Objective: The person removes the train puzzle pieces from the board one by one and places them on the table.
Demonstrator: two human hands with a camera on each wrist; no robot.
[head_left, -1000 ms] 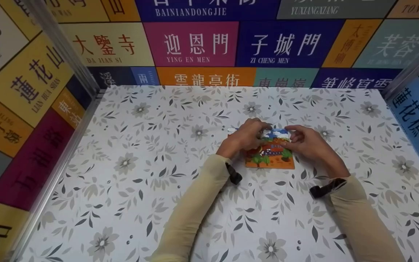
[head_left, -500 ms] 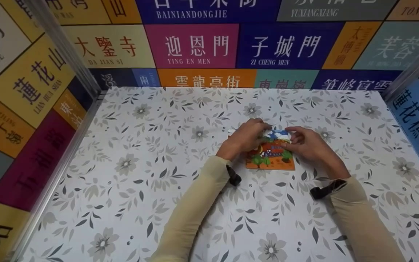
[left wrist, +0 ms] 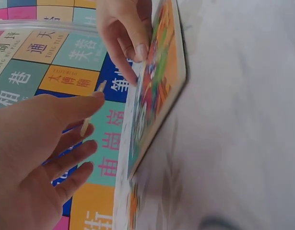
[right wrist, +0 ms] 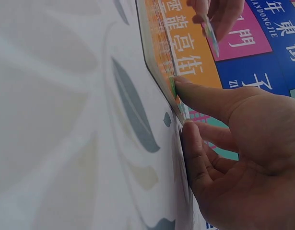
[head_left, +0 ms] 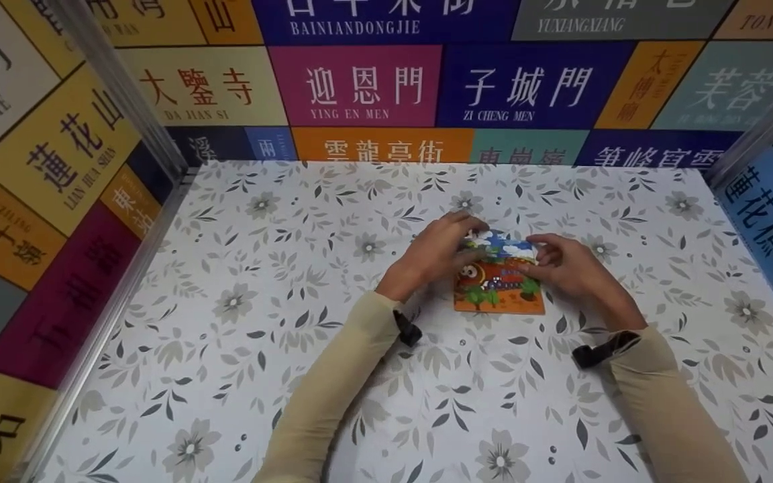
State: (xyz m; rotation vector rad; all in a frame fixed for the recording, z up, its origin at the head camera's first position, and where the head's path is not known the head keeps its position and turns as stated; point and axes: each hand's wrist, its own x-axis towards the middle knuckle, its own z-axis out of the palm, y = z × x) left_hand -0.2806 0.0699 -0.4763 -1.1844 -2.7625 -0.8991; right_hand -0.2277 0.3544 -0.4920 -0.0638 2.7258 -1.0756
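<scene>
A small square jigsaw puzzle (head_left: 499, 300) lies flat on the table, its picture a red big-eyed cartoon creature under a blue cloudy sky. My left hand (head_left: 430, 251) is at its upper left. Thumb and fingers of that hand pinch a thin puzzle piece (left wrist: 92, 111), seen edge-on and raised off the board in the left wrist view; it also shows in the right wrist view as a slim piece (right wrist: 210, 34). At the right edge, my right hand (head_left: 571, 265) grips the board's rim, thumb on top (right wrist: 200, 96). The left fingers partly hide the upper left of the picture.
A white tablecloth (head_left: 333, 302) with grey flowers and leaves covers the table. Panels with colourful printed signs (head_left: 359, 84) stand along the back and both sides. Dark straps with small black devices (head_left: 604, 350) sit at both wrists.
The left hand has shifted left and slightly up, uncovering the creature's eye and more of the picture. A pale patch beyond that hand no longer shows. The right hand keeps its place.
</scene>
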